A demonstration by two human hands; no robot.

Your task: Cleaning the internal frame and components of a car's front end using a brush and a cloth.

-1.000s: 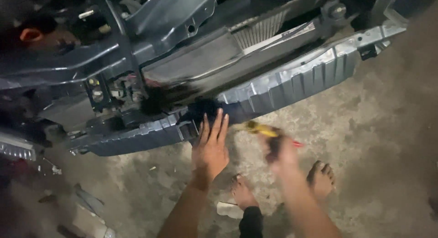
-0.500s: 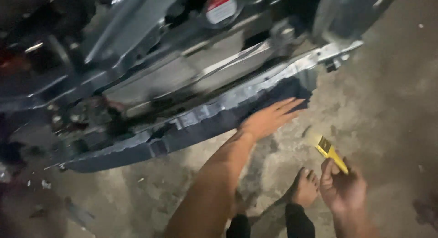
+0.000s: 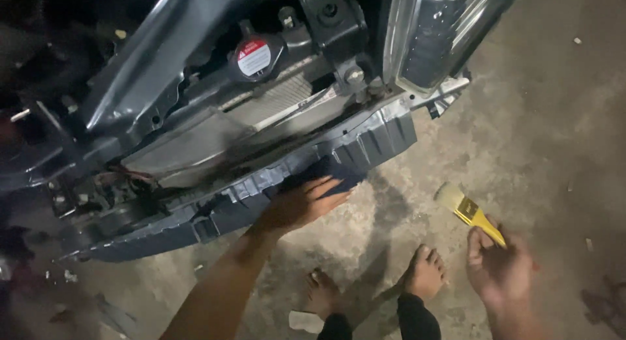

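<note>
Left hand point(image 3: 303, 203) lies flat, fingers spread, pressed on the dark grey ribbed plastic bumper beam point(image 3: 261, 187) of the stripped car front, looks like it's steadying against it. Right hand point(image 3: 499, 268) is curled around the yellow-handled paintbrush with pale bristles point(image 3: 466, 209), bristles pointing to about 10 o'clock, held off the concrete floor point(image 3: 554, 118). Brush sits at 3 o'clock from the left hand, well apart from the beam. Bare feet point(image 3: 424, 275) down at 6 o'clock.

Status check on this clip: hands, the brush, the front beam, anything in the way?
Left hand flat on the dark front beam. Right hand grips yellow-handled brush, off the beam. Bare feet on concrete below; nothing between.
</note>
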